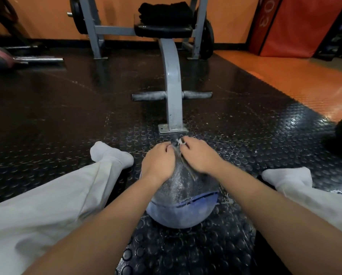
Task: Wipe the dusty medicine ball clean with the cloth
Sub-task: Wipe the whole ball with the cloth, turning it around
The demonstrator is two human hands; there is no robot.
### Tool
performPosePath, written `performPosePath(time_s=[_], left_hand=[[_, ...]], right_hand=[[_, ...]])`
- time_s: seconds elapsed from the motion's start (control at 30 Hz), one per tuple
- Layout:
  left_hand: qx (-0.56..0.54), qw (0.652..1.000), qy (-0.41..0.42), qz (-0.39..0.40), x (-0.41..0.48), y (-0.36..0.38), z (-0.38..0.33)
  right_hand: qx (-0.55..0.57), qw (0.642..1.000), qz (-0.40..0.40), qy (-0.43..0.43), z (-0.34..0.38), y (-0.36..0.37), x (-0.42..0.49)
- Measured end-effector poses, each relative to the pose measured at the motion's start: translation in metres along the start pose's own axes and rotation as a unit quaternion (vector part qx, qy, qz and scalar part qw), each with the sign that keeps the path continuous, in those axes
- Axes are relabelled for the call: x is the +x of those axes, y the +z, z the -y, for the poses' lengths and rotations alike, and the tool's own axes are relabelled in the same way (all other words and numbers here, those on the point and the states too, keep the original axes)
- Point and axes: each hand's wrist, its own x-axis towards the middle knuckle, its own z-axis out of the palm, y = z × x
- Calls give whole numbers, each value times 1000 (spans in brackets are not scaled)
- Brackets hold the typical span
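Blue and silver pebbled rubber medicine ball (pixel 183 207), seen from the head camera, lying on the black studded rubber floor mat (pixel 245 120) just in front of the foot of the grey steel bench post (pixel 173 86), between two outstretched legs in pale trousers and white socks. Thin grey cloth (pixel 187 167), crumpled into a narrow strip, draped over the ball's top on the side nearest the post. Right hand (pixel 199 155) on the ball's top, fingers curled and pinching the cloth, with a pale scrap poking out at the fingertips. Left hand (pixel 159 161) beside it, palm on the ball, fingers bent over the curve facing the post, against the cloth's edge; unclear whether pinching it or only pressing down. Probably heavy and dense, so slow to roll yet awkward to turn; grainy skin likely grippy, nothing fragile. Best steadied with one flat palm on top and turned from the sides to reach the underside. Cloth limp and light, best bunched in the fingers.
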Motion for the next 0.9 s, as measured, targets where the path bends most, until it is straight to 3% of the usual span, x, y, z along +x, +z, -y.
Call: performPosePath(time_s=[0.07,0.17,0.3,0.37,0.47,0.57,0.63,0.77,0.9], left_hand=[[-11,1000,-9,-6,-8,-2,-9],[-5,999,-33,6,-2,-4,-6],[13,997,-33,64,15,-19,-7],[-14,996,-2,86,20,-24,-7],[-31,994,-25,104,23,-19,-7],[-13,998,-9,54,12,-12,-3],[-25,999,-8,30,-2,-10,-5],[-25,999,-28,11,-6,-7,-9],[-22,997,-47,51,13,-10,-11]], right_hand=[[71,995,44,55,-4,-8,26],[62,994,48,69,3,-3,31],[-128,984,-120,31,32,30,-24],[-152,974,-166,-11,39,36,-42],[-103,989,-100,31,32,22,-25],[17,995,18,92,17,0,23],[26,993,76,91,9,1,48],[10,993,72,98,6,3,49],[-6,994,-8,109,14,4,3]])
